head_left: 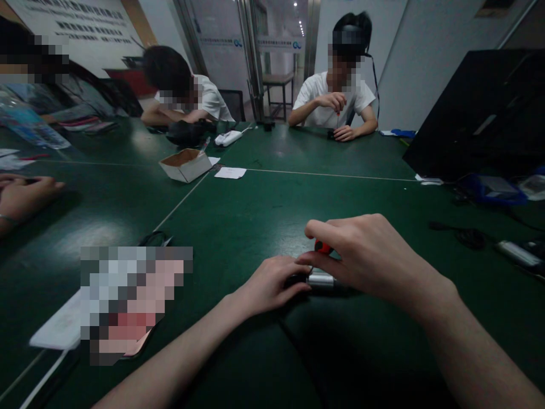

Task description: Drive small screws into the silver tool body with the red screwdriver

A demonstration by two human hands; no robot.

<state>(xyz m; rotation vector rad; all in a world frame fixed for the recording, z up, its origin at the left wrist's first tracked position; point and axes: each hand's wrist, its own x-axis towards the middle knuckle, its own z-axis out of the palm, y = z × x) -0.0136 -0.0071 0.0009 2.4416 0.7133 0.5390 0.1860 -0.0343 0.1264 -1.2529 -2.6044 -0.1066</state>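
My left hand [276, 281] is closed around the black end of a black-and-silver cylindrical device [321, 280] lying on the green table. Its silver barrel shows between my hands, and its right end is partly hidden. Above it, my right hand [357, 250] pinches a screwdriver [322, 246] by its red-and-black handle. The thin shaft points down toward the device near my left fingertips; whether the tip touches it I cannot tell. A dark cable runs along the table below my left hand.
A phone-like item, blurred out, lies at left on a white object [55, 326]. An open cardboard box [187, 166] and a white card [230, 172] are farther back. A large black panel [481, 113], cables and another silver cylinder [519, 254] are right. Several people sit around the table.
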